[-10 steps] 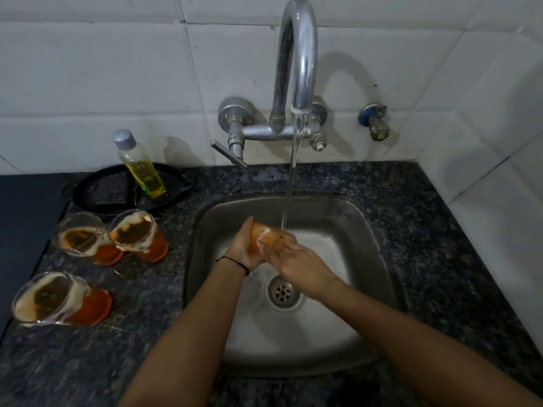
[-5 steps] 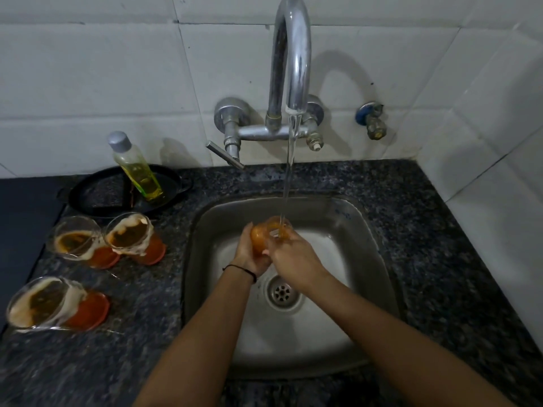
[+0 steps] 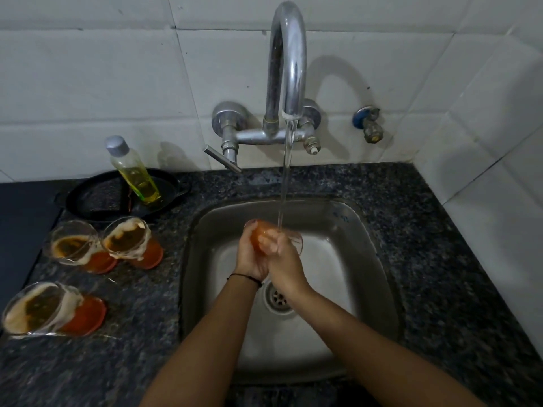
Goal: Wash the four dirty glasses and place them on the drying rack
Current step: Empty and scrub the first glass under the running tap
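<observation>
Over the steel sink (image 3: 364, 236) I hold an orange-based glass (image 3: 258, 234) under the running stream from the tap (image 3: 286, 63). My left hand (image 3: 249, 257) grips its base end. My right hand (image 3: 282, 257) wraps round its clear rim end, which pokes out to the right. Three dirty glasses with brown residue and foam stand on the dark granite counter to the left: two near the back (image 3: 73, 245) (image 3: 129, 240) and one at the front left (image 3: 38, 309).
A bottle of yellow dish liquid (image 3: 133, 171) stands in a black pan (image 3: 97, 198) at the back left. A small wall valve (image 3: 368, 123) sits right of the tap. White tiles close the back and right side. No drying rack is in view.
The glass has been turned in my hands under the water, its rim now pointing right. My hands stayed over the sink; the view shifted slightly.
</observation>
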